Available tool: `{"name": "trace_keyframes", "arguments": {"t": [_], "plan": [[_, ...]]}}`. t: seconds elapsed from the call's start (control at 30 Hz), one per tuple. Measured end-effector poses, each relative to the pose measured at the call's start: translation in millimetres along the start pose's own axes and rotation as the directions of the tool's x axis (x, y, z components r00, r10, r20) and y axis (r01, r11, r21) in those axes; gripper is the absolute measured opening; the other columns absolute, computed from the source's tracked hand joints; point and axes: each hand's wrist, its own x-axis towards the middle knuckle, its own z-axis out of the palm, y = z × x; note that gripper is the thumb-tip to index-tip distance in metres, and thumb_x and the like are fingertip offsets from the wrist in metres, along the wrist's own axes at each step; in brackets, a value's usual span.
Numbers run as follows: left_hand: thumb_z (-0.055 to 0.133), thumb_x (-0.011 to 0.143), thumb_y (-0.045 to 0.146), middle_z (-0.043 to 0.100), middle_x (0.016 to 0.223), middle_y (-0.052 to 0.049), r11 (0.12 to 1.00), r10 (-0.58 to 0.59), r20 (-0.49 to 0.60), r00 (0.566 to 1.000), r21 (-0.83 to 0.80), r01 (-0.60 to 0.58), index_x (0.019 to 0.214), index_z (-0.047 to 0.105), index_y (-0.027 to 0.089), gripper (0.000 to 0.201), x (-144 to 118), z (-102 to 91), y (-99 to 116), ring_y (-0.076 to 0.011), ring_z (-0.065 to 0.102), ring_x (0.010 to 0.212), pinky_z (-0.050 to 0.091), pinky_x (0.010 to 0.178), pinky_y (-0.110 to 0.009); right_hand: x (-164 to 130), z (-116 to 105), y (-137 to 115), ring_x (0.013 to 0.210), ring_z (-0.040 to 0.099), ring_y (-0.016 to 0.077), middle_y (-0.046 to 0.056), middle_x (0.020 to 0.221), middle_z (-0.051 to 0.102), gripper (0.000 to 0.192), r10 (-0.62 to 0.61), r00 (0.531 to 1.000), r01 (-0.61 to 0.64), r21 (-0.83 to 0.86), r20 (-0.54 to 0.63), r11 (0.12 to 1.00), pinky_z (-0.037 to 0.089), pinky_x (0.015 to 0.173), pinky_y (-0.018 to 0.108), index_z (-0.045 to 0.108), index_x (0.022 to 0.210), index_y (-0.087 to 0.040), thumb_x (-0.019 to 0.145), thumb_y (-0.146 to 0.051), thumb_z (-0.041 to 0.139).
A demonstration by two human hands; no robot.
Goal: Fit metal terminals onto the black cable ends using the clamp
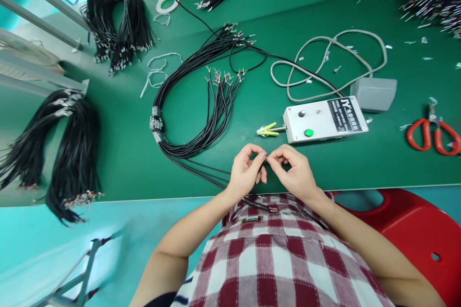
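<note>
My left hand and my right hand meet fingertip to fingertip over the front edge of the green table, both pinched. Between them is the thin end of a black cable, mostly hidden by the fingers. A bundle of black cables curves in a C to the left, its stripped ends fanned out. Several of its cables run under my left hand, with ends lying over the checked apron. Just beyond my hands lies a white control box with a green button and a yellow-green forked tip.
Red-handled cutters and a grey adapter with a looped cord lie to the right. More cable bundles hang or lie left and far. A white tape roll sits far left. A red stool stands at the right.
</note>
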Motion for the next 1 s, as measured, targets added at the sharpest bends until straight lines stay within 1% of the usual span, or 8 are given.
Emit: {"name": "trace_keyframes", "arguments": {"t": [0.13,0.27,0.43,0.5,0.6,0.73,0.87,1.0], "plan": [[0.049,0.1,0.036,0.047,0.063,0.007,0.952,0.12,0.015,0.993,0.283,-0.12,0.095,0.049,0.02,0.016,-8.5,0.0,-3.7,-0.0061,0.048,0.044,0.036,0.043,-0.018,2.1,-8.0,-0.8,0.065,0.057,0.0128,0.0,0.076,0.06,0.013,-0.091,0.992,0.105,-0.185,0.082,0.977,0.046,0.066,0.028,0.06,0.083,-0.021,0.095,-0.022,0.056],[0.05,0.099,0.029,0.057,0.084,-0.001,0.858,0.262,0.036,0.964,0.448,-0.25,0.092,0.055,0.019,0.013,-10.1,-3.1,-9.2,-0.0067,0.051,0.056,0.042,0.051,-0.02,1.1,-11.5,2.3,0.065,0.058,0.0133,-0.001,0.076,0.061,0.013,-0.112,0.988,0.135,-0.254,0.104,0.958,0.045,0.067,0.029,0.06,0.083,-0.021,0.095,-0.022,0.056],[0.055,0.097,0.033,0.05,0.066,0.004,0.943,0.2,0.004,0.98,0.27,-0.194,0.087,0.055,0.018,0.018,-1.0,-5.2,-17.0,-0.0068,0.046,0.05,0.037,0.048,-0.019,-4.9,-18.4,13.5,0.073,0.063,0.0147,0.001,0.084,0.065,0.009,-0.094,0.995,0.099,-0.198,0.034,0.975,0.048,0.069,0.029,0.063,0.09,-0.023,0.097,-0.024,0.057],[0.058,0.095,0.036,0.047,0.061,0.006,0.975,0.148,0.0,0.989,0.169,-0.146,0.086,0.053,0.019,0.021,2.3,-5.5,-17.2,-0.0064,0.045,0.047,0.035,0.046,-0.019,-6.5,-22.7,12.9,0.072,0.064,0.0145,0.002,0.091,0.069,0.008,-0.134,0.991,0.126,-0.29,-0.009,0.949,0.048,0.071,0.03,0.065,0.099,-0.022,0.097,-0.024,0.058],[0.059,0.095,0.037,0.048,0.06,0.006,0.982,0.13,0.014,0.991,0.139,-0.131,0.086,0.052,0.019,0.022,3.7,-6.1,-15.2,-0.0064,0.045,0.047,0.034,0.046,-0.018,-3.8,-25.2,4.5,0.079,0.065,0.0175,0.005,0.102,0.072,0.018,-0.255,0.965,0.242,-0.567,0.058,0.787,0.043,0.072,0.033,0.066,0.111,-0.02,0.096,-0.029,0.061],[0.055,0.097,0.032,0.046,0.059,0.006,0.945,0.18,0.053,0.982,0.267,-0.188,0.086,0.053,0.019,0.017,2.7,-9.1,-11.2,-0.0073,0.043,0.048,0.034,0.047,-0.019,8.0,-21.4,-6.4,0.083,0.062,0.0186,0.002,0.092,0.075,0.013,-0.374,0.89,0.44,-0.71,0.262,0.549,0.036,0.073,0.036,0.071,0.096,-0.021,0.097,-0.029,0.06],[0.054,0.095,0.025,0.053,0.07,0.001,0.848,0.297,0.063,0.953,0.441,-0.294,0.086,0.057,0.018,0.012,8.5,-17.5,-6.1,-0.0086,0.047,0.057,0.037,0.052,-0.02,22.5,-25.9,-10.2,0.081,0.059,0.0169,-0.001,0.089,0.076,0.015,-0.455,0.836,0.514,-0.729,0.307,0.452,0.031,0.072,0.036,0.072,0.092,-0.023,0.098,-0.026,0.058],[0.053,0.095,0.025,0.049,0.066,0.004,0.899,0.285,-0.011,0.958,0.349,-0.264,0.086,0.053,0.019,0.011,25.7,-28.5,-0.4,-0.007,0.042,0.05,0.03,0.046,-0.019,45.2,-34.4,-14.1,0.092,0.057,0.0211,0.001,0.1,0.076,0.011,-0.437,0.862,0.441,-0.804,0.256,0.398,0.029,0.075,0.038,0.069,0.096,-0.022,0.097,-0.027,0.06]]}}
